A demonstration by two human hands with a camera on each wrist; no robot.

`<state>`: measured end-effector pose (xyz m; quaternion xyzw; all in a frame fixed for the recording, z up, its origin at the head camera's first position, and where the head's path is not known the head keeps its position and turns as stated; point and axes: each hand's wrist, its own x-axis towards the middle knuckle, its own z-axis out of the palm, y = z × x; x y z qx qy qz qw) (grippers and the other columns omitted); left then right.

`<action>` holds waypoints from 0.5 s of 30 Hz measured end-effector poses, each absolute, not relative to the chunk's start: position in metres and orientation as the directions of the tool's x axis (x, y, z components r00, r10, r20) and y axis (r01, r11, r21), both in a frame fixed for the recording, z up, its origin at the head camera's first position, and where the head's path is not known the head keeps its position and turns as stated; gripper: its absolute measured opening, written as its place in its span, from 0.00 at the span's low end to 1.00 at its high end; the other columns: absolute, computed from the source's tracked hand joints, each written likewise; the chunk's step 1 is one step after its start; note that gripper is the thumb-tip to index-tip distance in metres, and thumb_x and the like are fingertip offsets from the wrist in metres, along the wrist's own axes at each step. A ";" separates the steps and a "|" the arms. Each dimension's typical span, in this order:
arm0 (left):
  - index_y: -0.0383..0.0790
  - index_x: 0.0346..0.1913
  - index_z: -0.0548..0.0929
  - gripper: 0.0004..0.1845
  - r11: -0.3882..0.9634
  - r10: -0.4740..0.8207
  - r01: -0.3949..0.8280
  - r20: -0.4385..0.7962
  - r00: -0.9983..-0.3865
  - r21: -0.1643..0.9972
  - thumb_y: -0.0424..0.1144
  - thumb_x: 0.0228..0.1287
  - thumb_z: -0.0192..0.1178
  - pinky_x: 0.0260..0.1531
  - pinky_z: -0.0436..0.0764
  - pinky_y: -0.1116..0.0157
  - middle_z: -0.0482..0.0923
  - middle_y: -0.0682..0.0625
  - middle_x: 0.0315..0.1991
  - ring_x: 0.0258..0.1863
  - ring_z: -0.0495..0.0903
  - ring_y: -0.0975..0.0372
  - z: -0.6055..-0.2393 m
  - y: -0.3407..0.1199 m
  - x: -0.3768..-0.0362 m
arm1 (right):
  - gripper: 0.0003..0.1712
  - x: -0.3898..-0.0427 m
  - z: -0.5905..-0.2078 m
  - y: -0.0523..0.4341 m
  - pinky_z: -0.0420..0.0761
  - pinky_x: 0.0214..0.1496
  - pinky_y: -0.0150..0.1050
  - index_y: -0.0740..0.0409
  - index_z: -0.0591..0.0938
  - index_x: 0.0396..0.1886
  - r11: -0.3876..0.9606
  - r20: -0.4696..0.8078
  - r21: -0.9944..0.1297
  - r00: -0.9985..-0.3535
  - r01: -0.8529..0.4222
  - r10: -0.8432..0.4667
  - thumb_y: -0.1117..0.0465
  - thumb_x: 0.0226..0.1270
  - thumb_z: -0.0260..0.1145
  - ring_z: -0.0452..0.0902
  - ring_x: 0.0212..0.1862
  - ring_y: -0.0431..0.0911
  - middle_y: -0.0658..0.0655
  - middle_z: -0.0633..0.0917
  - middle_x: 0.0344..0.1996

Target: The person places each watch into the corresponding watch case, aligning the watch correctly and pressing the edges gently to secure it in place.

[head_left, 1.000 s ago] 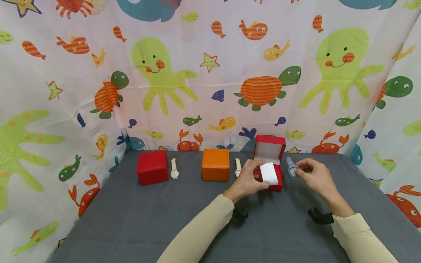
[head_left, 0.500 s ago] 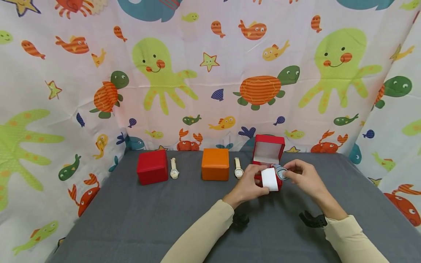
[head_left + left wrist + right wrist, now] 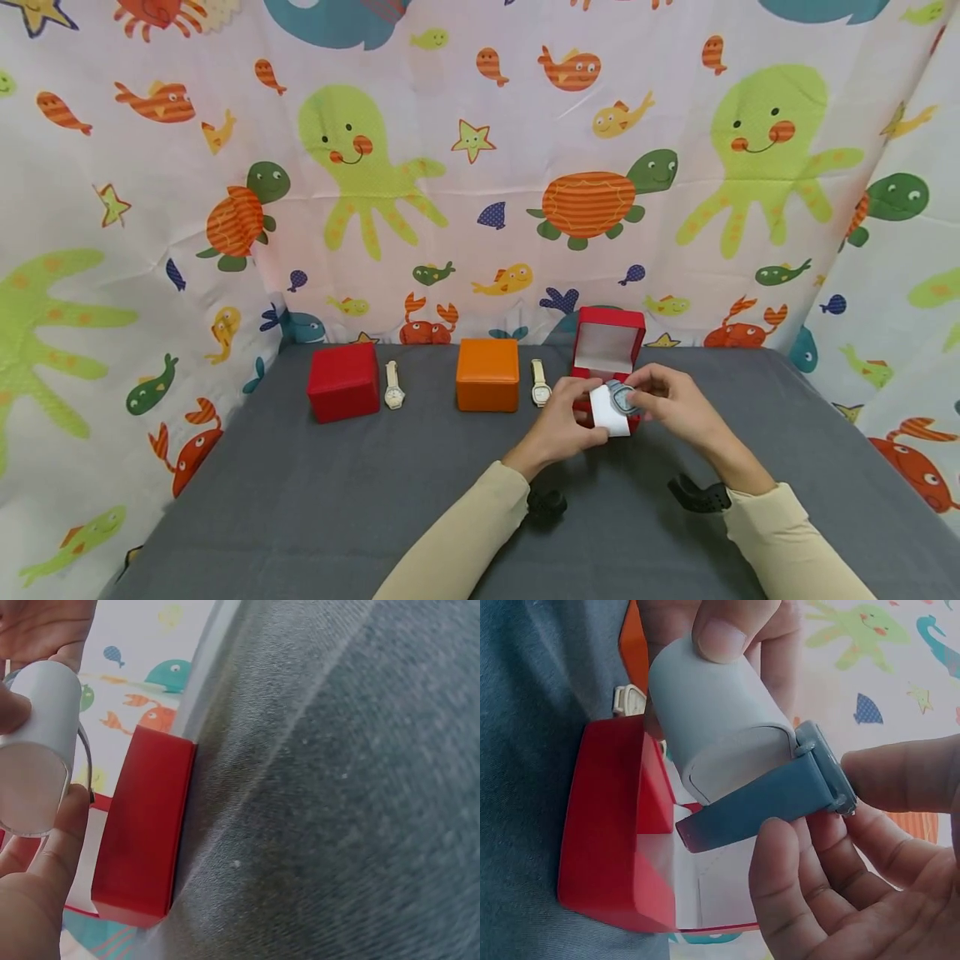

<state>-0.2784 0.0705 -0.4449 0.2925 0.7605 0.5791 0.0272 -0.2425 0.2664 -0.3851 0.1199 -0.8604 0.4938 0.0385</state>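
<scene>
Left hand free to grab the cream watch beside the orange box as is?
Probably not as is: the left hand grips the white cushion. The cream watch lies close by beside the orange box, nothing between, so the path looks open once it lets go.

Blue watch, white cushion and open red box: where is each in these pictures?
Blue watch [image 3: 769,799]: right wrist view, on its strap.
White cushion [image 3: 705,727]: right wrist view, on its curved side.
Open red box [image 3: 609,315]: head view, on the raised lid's top edge.
</scene>
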 end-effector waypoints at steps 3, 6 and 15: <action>0.41 0.64 0.72 0.36 0.141 0.465 0.422 0.316 -0.827 0.896 0.30 0.48 0.68 0.46 0.79 0.69 0.65 0.53 0.55 0.44 0.71 0.68 -0.444 0.070 -0.279 | 0.12 -0.243 -0.383 0.265 0.80 0.30 0.37 0.67 0.76 0.44 0.479 0.185 -0.843 -0.967 -0.247 -0.174 0.63 0.67 0.62 0.76 0.32 0.59 0.63 0.79 0.35; 0.41 0.64 0.73 0.35 0.124 0.456 0.419 0.324 -0.829 0.899 0.29 0.48 0.68 0.47 0.80 0.67 0.65 0.54 0.55 0.45 0.72 0.67 -0.443 0.070 -0.279 | 0.12 -0.241 -0.381 0.263 0.80 0.30 0.37 0.68 0.76 0.45 0.470 0.187 -0.845 -0.965 -0.255 -0.186 0.64 0.68 0.61 0.76 0.29 0.57 0.64 0.79 0.35; 0.43 0.62 0.76 0.33 0.124 0.398 0.385 0.310 -0.864 0.915 0.31 0.47 0.71 0.45 0.79 0.72 0.65 0.54 0.54 0.50 0.73 0.53 -0.443 0.065 -0.279 | 0.12 -0.238 -0.381 0.260 0.80 0.30 0.37 0.67 0.76 0.45 0.442 0.185 -0.855 -0.956 -0.271 -0.228 0.63 0.68 0.61 0.75 0.29 0.59 0.64 0.79 0.33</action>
